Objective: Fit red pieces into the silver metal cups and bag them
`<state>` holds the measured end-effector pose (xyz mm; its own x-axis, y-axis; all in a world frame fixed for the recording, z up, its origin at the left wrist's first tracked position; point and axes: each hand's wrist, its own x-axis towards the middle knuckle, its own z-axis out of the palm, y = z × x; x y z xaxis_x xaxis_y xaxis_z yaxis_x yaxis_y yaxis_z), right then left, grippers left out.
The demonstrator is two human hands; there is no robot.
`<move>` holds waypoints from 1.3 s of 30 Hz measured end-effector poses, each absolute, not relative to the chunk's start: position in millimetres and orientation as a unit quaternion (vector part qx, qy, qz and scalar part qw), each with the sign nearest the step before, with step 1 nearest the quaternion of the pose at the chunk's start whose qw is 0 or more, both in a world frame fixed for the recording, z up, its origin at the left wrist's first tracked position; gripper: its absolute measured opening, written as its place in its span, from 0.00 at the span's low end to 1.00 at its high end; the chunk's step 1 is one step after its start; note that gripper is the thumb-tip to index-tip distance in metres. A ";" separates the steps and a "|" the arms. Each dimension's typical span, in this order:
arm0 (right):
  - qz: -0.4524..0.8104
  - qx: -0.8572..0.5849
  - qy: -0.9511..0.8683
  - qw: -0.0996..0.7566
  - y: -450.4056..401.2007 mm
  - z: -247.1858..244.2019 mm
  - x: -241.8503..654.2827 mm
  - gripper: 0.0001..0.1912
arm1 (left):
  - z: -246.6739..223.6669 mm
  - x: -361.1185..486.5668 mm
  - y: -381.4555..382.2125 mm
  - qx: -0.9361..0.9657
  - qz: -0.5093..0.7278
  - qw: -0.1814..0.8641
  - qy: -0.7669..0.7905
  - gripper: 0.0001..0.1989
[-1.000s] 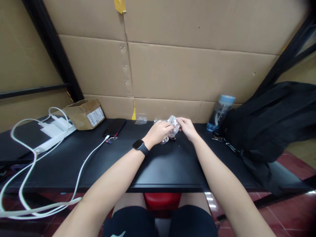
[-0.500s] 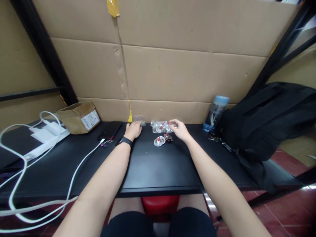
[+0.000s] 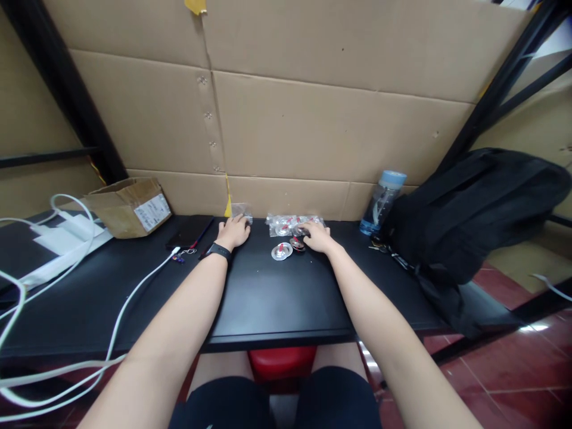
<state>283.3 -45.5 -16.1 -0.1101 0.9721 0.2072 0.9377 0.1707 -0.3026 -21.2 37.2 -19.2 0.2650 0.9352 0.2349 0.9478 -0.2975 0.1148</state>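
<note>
My left hand (image 3: 235,232), with a dark watch on the wrist, lies at the back of the black table, fingers spread over the near edge of a clear plastic bag (image 3: 242,211). My right hand (image 3: 318,236) rests with fingers apart on a row of clear bags (image 3: 279,225) that hold silver discs with red parts. Just in front of these bags lie loose silver discs (image 3: 282,251) with a red piece on top. Beside them, near my right fingertips, is a small stack of darker discs (image 3: 297,243).
An open cardboard box (image 3: 129,210), a dark phone (image 3: 184,231) and white cables (image 3: 117,322) are on the left. A water bottle (image 3: 383,201), keys (image 3: 378,243) and a black backpack (image 3: 473,208) stand on the right. Cardboard (image 3: 290,131) lines the back.
The camera view has shifted slightly. My left hand has spread its fingers at the small bag, and my right hand has flattened onto the row of bags.
</note>
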 end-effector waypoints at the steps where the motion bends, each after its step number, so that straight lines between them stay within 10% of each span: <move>1: 0.045 -0.648 -0.738 0.180 -44.4 -16.1 283.0 0.29 | -18.9 -21.4 36.3 -0.796 -0.134 0.025 -0.589 0.23; 20: 0.008 -0.676 -0.693 0.250 -48.8 -9.6 286.6 0.14 | -6.6 -5.3 8.1 -0.823 -0.236 0.056 -0.513 0.17; 31: 0.020 -0.496 -0.745 0.445 -72.2 25.6 262.4 0.16 | 8.0 44.7 -13.8 -0.762 -0.466 -0.327 -0.309 0.23; 39: 0.204 -0.446 -0.722 0.489 -63.7 13.0 251.2 0.22 | 2.2 41.7 -15.2 -0.792 -0.407 -0.373 -0.260 0.27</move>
